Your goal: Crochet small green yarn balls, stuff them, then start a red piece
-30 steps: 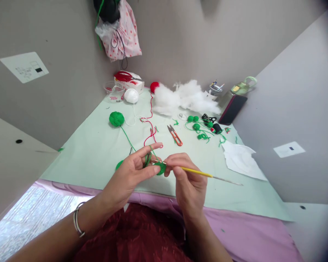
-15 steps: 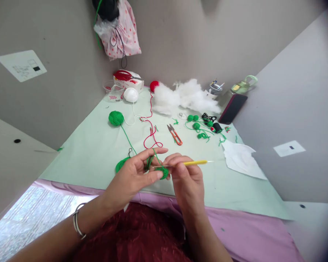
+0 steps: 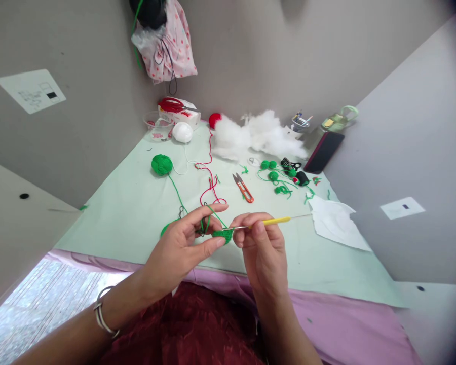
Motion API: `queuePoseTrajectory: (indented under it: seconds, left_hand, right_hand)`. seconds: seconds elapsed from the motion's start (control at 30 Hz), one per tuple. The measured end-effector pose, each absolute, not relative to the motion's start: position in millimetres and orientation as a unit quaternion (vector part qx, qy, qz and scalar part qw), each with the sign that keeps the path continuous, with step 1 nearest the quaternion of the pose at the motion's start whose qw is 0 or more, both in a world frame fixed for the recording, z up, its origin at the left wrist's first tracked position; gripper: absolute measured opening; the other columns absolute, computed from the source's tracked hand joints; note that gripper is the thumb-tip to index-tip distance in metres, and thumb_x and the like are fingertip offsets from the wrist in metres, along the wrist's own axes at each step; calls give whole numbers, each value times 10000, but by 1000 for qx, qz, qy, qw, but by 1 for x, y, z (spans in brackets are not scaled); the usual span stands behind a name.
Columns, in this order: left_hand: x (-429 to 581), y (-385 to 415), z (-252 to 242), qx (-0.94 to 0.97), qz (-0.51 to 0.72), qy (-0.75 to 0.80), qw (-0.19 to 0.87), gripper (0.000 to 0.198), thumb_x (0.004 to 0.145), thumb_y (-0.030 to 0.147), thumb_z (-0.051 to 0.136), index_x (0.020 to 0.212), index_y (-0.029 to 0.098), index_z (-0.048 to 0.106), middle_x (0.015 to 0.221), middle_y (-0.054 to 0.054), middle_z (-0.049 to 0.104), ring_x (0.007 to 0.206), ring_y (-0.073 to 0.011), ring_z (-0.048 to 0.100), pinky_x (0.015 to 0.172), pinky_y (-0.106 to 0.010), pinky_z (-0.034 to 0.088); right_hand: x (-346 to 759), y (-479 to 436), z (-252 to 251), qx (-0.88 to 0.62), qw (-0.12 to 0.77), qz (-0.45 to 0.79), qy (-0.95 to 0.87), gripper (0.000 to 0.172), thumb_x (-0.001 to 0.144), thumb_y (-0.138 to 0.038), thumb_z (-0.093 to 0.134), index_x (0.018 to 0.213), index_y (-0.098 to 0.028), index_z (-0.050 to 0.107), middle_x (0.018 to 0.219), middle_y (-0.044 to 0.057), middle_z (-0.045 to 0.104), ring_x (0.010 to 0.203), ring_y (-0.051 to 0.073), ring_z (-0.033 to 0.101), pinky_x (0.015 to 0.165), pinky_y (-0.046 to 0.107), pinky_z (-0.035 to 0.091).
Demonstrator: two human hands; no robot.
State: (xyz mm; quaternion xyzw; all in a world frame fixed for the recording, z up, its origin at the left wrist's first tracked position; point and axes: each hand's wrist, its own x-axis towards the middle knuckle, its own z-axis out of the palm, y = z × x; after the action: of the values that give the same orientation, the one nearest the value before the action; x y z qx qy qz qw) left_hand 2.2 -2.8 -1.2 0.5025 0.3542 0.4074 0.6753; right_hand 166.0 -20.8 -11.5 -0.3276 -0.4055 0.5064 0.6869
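Between thumb and fingers, my left hand pinches a small green crocheted piece. Green yarn passes over its raised index finger and down to the piece. My right hand is closed on the yellow handle of a crochet hook, whose metal tip meets the top edge of the green piece. Behind the left hand lies a green yarn bundle, mostly hidden. A strand runs from near that hand up to a green yarn ball.
Orange thread snips lie beyond my hands, near loose red yarn. White stuffing and a white yarn ball sit at the back. Small green crocheted balls, a leaning phone and white paper are to the right.
The hook has shifted right and its tip has drawn back to the edge of the green piece. My right hand moved slightly right; the left hand tilted the piece a little.
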Motion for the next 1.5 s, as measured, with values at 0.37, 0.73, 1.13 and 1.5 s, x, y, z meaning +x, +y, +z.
queuePoseTrajectory:
  seconds: [0.37,0.73,1.13,1.5]
  left_hand:
    - [0,-6,3,587,400,410,572,460,892,261,719,1344,313,655,956,10,645,952,-160,610,950,-322,453]
    - [2,-2,-3,707,432,409,383,414,908,131,618,1310,221,653,916,1,656,879,-142,637,931,-296,513]
    - [4,-9,0,624,465,412,474,420,933,231,674,1349,276,646,937,13,671,905,-143,639,949,-294,493]
    - [2,0,8,329,377,308,809,546,819,275,821,1346,247,680,871,19,583,845,-112,541,843,-240,455]
  right_hand:
    - [178,-27,-12,-338,647,386,-564,209,1045,-247,538,972,-226,733,904,38,735,796,155,645,689,293,506]
    - [181,-38,-7,-372,492,98,-781,267,965,-27,539,1133,-194,661,1044,95,738,935,193,679,768,335,569]
    - [167,-36,-30,-362,502,-164,-768,229,939,-34,569,1088,-139,707,1128,166,716,974,237,682,751,374,618]
    - [169,-38,-21,-407,631,119,-650,245,1003,-162,559,1104,-281,748,964,61,737,853,213,699,725,381,587]
